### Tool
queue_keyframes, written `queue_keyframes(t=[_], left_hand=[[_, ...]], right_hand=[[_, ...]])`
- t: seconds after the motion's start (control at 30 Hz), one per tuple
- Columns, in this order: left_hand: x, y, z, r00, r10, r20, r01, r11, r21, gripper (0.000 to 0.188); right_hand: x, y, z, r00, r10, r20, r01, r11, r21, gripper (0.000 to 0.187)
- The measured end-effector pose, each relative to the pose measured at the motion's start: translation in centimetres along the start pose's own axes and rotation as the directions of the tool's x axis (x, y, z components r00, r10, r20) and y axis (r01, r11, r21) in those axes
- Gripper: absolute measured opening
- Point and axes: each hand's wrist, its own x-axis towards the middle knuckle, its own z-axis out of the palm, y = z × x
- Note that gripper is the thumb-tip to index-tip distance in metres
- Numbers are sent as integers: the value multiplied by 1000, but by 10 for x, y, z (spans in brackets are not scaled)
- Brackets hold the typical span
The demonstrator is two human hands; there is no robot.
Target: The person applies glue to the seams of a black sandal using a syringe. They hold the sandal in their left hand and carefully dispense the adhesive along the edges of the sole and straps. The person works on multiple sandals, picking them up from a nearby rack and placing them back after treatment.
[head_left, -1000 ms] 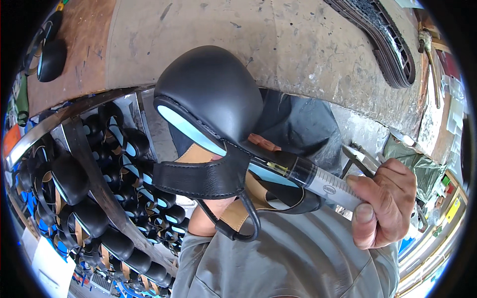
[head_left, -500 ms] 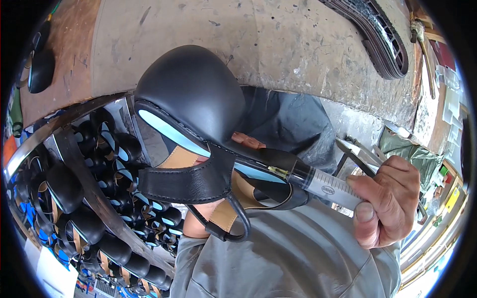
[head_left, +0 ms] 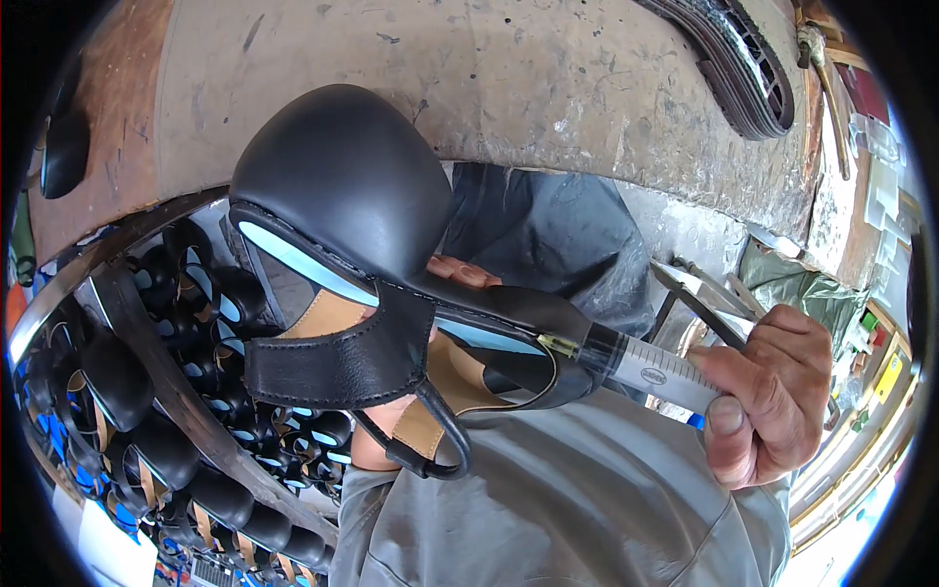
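Observation:
A black leather sandal [head_left: 342, 176] is held up in front of me, its rounded closed toe toward the bench and its strap and tan lining toward me. A light-blue insole shows along its side. My left hand [head_left: 464, 273] grips the sandal from behind; only fingertips and patches of skin between the straps show. Between thumb and fingers, my right hand [head_left: 768, 401] holds a clear syringe [head_left: 665, 377] with a black plunger end and a thin yellowish tip. That tip lies against the sandal's edge near the heel part; exact contact I cannot tell.
A worn, stained bench [head_left: 548, 88] spans the far side, with a dark brown shoe sole [head_left: 745, 88] on it. At left, many black sandals [head_left: 181, 445] sit on a metal-framed rack [head_left: 166, 362]. A hammer-like tool [head_left: 827, 93] and green plastic [head_left: 797, 284] are at right.
The sandal has shifted slightly left with my left hand. The syringe stays in my right hand, its tip still by the sandal's edge. The whole view has also shifted a little.

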Motion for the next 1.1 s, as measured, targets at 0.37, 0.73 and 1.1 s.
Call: queue_keyframes(t=[0.37,0.73,1.1], left_hand=[[-4,-18,11,988,95,-118,-122,961,-250,34],[-2,-7,15,994,69,-83,-63,996,69,38],[4,-13,8,997,69,20,-69,998,-3,40]], right_hand=[[-1,-14,-21,967,198,161,-191,980,-56,25],[-7,-4,-10,994,99,-41,-99,995,6,21],[-34,-15,-22,981,185,-53,-189,978,-85,21]])
